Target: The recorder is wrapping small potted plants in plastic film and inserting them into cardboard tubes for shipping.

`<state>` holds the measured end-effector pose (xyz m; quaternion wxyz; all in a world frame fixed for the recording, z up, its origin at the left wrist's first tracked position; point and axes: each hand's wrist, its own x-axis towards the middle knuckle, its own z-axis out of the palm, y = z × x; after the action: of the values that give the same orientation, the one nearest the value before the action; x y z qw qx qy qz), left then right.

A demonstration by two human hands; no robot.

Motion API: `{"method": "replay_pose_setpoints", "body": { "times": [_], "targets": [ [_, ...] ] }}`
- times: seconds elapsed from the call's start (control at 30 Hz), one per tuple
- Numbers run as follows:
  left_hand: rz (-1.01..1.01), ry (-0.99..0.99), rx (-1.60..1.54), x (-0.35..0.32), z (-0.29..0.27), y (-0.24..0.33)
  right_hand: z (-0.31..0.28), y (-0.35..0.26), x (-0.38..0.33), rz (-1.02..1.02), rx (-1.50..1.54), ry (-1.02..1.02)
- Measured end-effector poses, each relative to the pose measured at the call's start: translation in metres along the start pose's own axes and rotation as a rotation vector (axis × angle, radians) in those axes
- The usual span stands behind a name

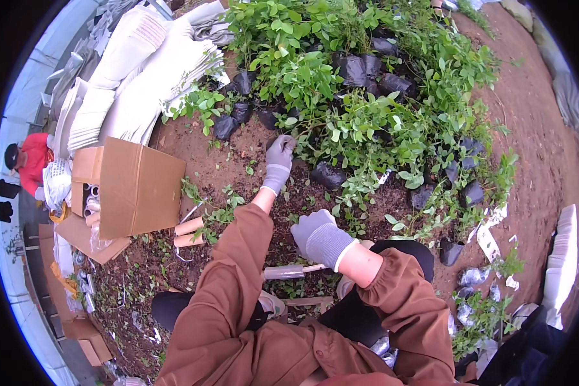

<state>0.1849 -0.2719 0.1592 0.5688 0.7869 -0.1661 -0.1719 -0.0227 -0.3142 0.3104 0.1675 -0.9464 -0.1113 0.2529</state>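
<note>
My left hand [280, 158], in a grey glove, reaches forward to the near edge of a heap of leafy green seedlings [302, 83]. Its fingers are curled, with something dark beside them that I cannot make out. Black plastic root bags [226, 127] lie close around it. My right hand [316, 235], gloved as well, is closed over the soil in front of my knees; what it holds, if anything, is hidden. Just below it lies a roll of shiny film [284, 272] with a pale core sticking out to the right.
On the left stands an open cardboard box [138, 186] with rolls inside; cardboard tubes [190, 232] lie beside it. White stacked sheets [145, 71] fill the far left. Foil-wrapped bundles [473, 276] sit at the right. A person in red [33, 164] is at the left edge.
</note>
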Motion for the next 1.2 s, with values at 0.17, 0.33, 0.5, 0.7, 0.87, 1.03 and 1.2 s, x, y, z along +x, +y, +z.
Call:
{"method": "replay_pose_setpoints", "body": {
  "times": [0.17, 0.33, 0.5, 0.7, 0.87, 1.03, 1.2],
  "targets": [
    [0.055, 0.004, -0.488, -0.021, -0.109, 0.063, -0.003, -0.002, 0.005, 0.058, 0.015, -0.121],
    [0.236, -0.265, -0.825, -0.08, -0.145, 0.137, -0.003, 0.0, 0.02, 0.393, 0.011, 0.007],
    [0.247, -0.444, -1.121, -0.138, -0.166, 0.185, 0.02, -0.001, 0.055, 0.106, 0.485, 0.306],
    [0.294, -0.58, -1.377, -0.188, -0.209, 0.189, 0.071, -0.036, 0.097, -0.19, 1.303, 0.542],
    [0.237, -0.409, -1.393, -0.217, -0.228, 0.172, 0.107, -0.077, 0.095, -0.2, 1.52, 0.893],
    [0.256, 0.32, -0.757, -0.246, -0.242, 0.139, 0.143, -0.097, 0.065, 0.003, 1.176, 1.129],
    [0.494, 0.702, 0.156, -0.309, -0.212, 0.112, 0.163, -0.095, 0.051, 0.237, 1.213, 1.178]
  ]
}}
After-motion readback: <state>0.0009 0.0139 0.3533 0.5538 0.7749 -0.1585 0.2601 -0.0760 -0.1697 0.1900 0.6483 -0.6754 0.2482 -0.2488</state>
